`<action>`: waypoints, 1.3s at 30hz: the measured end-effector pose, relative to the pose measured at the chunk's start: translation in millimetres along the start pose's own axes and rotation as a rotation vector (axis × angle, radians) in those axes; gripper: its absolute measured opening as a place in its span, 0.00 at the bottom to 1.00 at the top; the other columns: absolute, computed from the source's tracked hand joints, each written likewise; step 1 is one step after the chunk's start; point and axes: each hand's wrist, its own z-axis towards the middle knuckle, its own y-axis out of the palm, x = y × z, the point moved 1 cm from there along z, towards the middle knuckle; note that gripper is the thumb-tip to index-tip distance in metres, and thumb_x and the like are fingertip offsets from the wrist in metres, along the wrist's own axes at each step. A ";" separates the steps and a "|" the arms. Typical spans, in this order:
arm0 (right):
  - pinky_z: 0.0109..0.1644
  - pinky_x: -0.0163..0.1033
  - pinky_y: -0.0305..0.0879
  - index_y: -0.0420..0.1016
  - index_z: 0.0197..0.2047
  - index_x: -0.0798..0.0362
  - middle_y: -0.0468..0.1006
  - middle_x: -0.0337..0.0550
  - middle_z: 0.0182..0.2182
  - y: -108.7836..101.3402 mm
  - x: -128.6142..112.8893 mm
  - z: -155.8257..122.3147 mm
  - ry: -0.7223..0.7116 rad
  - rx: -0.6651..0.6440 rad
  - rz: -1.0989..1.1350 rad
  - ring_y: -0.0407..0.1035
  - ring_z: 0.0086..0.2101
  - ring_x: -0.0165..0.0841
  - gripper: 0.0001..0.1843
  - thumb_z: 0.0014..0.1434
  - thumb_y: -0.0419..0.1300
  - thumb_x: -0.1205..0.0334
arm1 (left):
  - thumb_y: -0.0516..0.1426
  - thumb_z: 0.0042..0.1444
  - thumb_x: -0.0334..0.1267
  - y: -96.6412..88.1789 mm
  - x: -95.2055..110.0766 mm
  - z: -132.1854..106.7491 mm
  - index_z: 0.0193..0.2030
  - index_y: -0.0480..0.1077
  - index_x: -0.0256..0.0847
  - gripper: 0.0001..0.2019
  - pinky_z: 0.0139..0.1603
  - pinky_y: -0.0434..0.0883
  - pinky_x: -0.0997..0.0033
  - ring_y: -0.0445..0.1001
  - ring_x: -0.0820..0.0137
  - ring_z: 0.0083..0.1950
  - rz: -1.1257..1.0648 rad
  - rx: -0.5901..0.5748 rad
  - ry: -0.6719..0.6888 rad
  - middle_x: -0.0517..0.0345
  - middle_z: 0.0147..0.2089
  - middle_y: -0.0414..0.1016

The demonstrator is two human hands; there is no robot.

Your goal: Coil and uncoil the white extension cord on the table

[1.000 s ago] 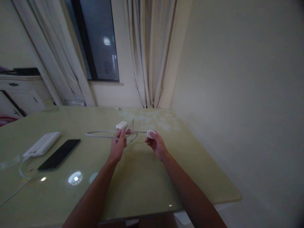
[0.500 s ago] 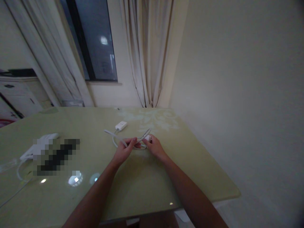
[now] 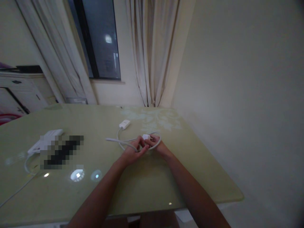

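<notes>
Over the middle of the table, my left hand is closed on a white cable. A loop of that cable curves around the fingers of my right hand, and one bend sticks out to the left. Between the two hands is a white plug, gripped by my right hand; its far side is partly hidden by fingers. My left fingertips come close to the plug, and I cannot tell if they touch it. Further back, a small white block with slots lies on the tabletop, joined to the cable.
To the left lie a white device with its own cord and a dark pixelated object. The glossy greenish table has its right edge near the wall. Curtains hang behind.
My left hand has moved right, closer to the plug and my right hand. The upright cable loop between the hands has swung over to the right. The view has shifted slightly.
</notes>
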 end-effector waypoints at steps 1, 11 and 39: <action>0.38 0.36 0.69 0.79 0.47 0.54 0.84 0.45 0.38 -1.6 -1.1 0.0 -0.006 0.004 0.023 0.77 0.36 0.36 0.30 0.45 0.77 0.46 | 0.59 0.62 0.53 1.0 -0.8 -0.3 0.46 0.67 0.42 0.17 0.28 0.63 0.77 0.68 0.75 0.26 -0.037 0.032 -0.032 0.63 0.32 0.74; 0.50 0.41 0.68 0.79 0.54 0.50 0.85 0.43 0.40 -11.8 -18.7 -8.9 -0.053 -0.164 0.140 0.77 0.41 0.37 0.28 0.47 0.71 0.61 | 0.59 0.62 0.56 -4.6 18.4 4.6 0.62 0.67 0.43 0.27 0.19 0.61 0.79 0.73 0.75 0.27 -0.260 0.062 -0.162 0.44 0.56 0.77; 0.42 0.37 0.65 0.83 0.41 0.51 0.83 0.44 0.36 -4.8 -9.3 -5.3 -0.171 0.109 -0.803 0.74 0.36 0.34 0.14 0.65 0.62 0.51 | 0.62 0.61 0.49 -2.4 -12.7 -0.1 0.58 0.78 0.54 0.19 0.45 0.77 0.62 0.80 0.58 0.48 0.615 -0.349 0.270 0.47 0.62 0.74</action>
